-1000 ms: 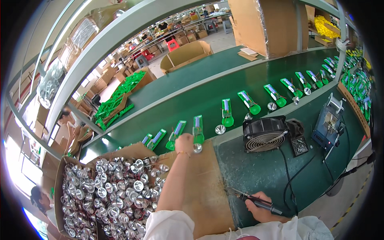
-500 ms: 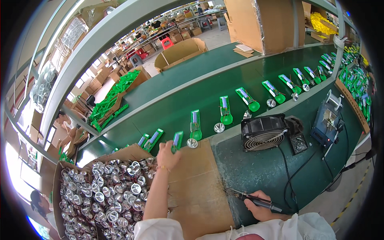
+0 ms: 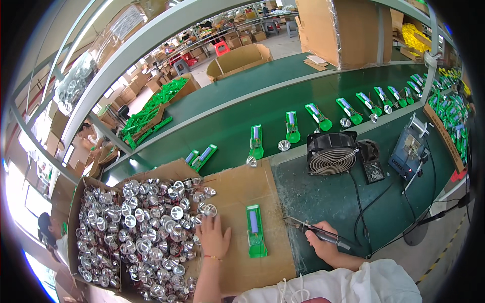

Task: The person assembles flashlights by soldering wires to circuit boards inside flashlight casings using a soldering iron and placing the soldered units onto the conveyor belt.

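Observation:
My left hand (image 3: 214, 241) lies palm down with thumb and fingers apart at the right edge of a heap of silver reflector cups (image 3: 151, 222). Its fingertips reach a shiny reflector (image 3: 210, 210) there; whether they touch it I cannot tell. To the right of that hand a green flashlight housing (image 3: 256, 247) with a purple-blue battery lies on the brown cardboard sheet (image 3: 235, 192). A black-handled soldering iron (image 3: 331, 237) is gripped in my right hand (image 3: 326, 251), its tip pointing left over the cardboard's right edge.
Along the green belt (image 3: 227, 139) lie several green housings with reflectors beside them. A black fan (image 3: 332, 154) and a blue soldering station (image 3: 408, 151) stand on the bench, with cables near my right hand. An open carton (image 3: 83, 242) holds the reflectors.
My left hand has come back from the belt toward the reflector heap. The green housing it held now lies on the cardboard. My right hand keeps the soldering iron.

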`<state>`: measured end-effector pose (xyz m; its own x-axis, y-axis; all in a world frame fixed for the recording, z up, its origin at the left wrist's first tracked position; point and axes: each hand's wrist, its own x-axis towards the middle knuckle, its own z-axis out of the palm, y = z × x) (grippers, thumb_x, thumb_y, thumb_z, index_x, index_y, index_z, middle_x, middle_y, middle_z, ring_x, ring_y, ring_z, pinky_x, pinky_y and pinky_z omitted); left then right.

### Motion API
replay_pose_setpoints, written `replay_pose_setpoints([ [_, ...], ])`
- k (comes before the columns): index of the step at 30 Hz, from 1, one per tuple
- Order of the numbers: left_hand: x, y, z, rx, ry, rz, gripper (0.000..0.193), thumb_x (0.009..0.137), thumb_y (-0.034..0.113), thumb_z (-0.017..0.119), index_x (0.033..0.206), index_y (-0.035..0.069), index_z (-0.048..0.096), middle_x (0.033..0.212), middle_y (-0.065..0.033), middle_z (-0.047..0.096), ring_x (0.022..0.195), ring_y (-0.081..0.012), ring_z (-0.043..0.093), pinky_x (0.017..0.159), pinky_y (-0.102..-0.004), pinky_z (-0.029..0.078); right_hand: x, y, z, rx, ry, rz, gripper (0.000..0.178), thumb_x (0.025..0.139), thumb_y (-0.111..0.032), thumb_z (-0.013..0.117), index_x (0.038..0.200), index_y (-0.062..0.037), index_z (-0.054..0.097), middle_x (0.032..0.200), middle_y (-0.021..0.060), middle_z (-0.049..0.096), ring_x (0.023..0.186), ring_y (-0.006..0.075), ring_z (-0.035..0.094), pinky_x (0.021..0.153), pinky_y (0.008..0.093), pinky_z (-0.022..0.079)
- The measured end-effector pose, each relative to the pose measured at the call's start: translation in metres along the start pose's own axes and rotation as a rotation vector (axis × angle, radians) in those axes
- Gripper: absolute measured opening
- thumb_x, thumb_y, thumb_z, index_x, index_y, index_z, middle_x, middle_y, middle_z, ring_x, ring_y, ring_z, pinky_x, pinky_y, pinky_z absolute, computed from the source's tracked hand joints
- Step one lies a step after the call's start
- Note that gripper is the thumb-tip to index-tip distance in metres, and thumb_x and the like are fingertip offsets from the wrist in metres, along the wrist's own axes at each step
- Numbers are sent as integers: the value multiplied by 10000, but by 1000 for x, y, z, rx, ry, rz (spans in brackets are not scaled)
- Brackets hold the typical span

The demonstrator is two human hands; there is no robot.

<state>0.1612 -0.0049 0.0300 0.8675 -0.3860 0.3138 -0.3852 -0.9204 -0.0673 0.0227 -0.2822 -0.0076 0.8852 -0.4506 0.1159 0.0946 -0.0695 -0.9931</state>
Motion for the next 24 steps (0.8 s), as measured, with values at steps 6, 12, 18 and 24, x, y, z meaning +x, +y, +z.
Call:
replay_pose_setpoints([
  [6, -30, 12, 1, 62, 10, 74, 331, 752, 187, 588, 1060, 70, 553, 1131, -63, 541, 1100, -221, 472, 944, -468, 295, -2, -10, -1, 62, 36, -6, 130, 788, -75, 634, 805, -13, 521, 622, 33, 585, 502, 62, 516, 462, 222, 418],
  [12, -30, 7, -30, -6, 24, 121, 227, 708, 137, 581, 916, 53, 614, 1136, -90, 533, 1121, -242, 451, 921, -427, 323, 0, -8, 1, 104, 45, 14, 142, 795, -85, 634, 809, -9, 515, 620, 38, 582, 502, 63, 517, 452, 212, 417],
  [18, -30, 2, -31, 13, 46, 47, 63, 694, 169, 630, 713, 112, 650, 1038, -35, 581, 1069, -222, 479, 895, -416, 333, -1, -9, 2, 109, 62, 45, 147, 794, -92, 638, 819, -8, 520, 620, 38, 579, 499, 65, 519, 447, 208, 419],
  [24, -38, 21, -52, -655, -1, -189, 172, 792, 217, 612, 839, 65, 677, 736, -108, 652, 659, -256, 629, 600, -321, 481, -4, -11, -1, 98, 70, 26, 139, 794, -82, 632, 820, -6, 519, 624, 42, 572, 504, 69, 518, 457, 211, 421],
])
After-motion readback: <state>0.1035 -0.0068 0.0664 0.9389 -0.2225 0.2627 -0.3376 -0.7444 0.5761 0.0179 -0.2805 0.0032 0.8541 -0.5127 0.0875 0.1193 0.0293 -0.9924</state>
